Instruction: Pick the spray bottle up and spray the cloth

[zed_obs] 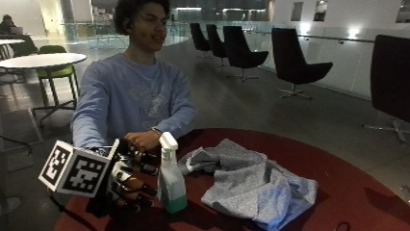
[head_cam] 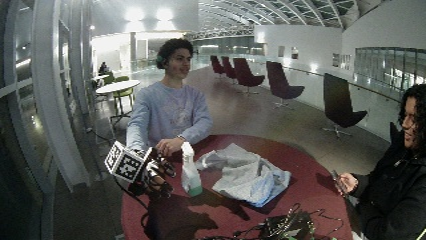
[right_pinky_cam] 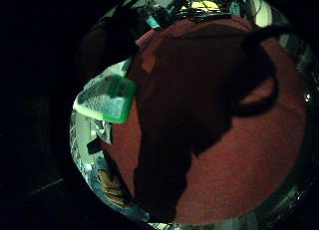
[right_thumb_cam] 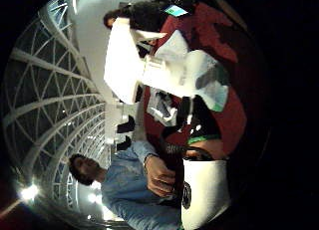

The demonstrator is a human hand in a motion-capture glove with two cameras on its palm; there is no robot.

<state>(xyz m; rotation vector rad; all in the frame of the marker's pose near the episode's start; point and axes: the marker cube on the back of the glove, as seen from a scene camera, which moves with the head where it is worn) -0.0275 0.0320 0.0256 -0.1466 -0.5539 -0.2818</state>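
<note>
Your gloved right hand (zed_obs: 128, 185) hangs above the round dark-red table (zed_obs: 359, 192), at the edge nearest you, with its fingers (zed_obs: 137, 188) loosely curled and pointing toward the spray bottle (zed_obs: 170, 180); they hold nothing. The spray bottle stands upright on the table just beside those fingers, on their open side, its white trigger head (zed_obs: 168, 141) on top and a band of green liquid (zed_obs: 174, 203) at its base. You cannot tell from the outside view whether the fingertips touch the bottle's wall. In the thumb-side palm view the bottle's white head (right_thumb_cam: 130, 60) looms large, close to the palm. The grey cloth (zed_obs: 253, 185) lies crumpled on the table on the far side of the bottle from your hand, one fold reaching almost to the bottle's base. Your bare left hand (zed_obs: 142, 139) rests at the table edge behind the bottle, apart from it.
</note>
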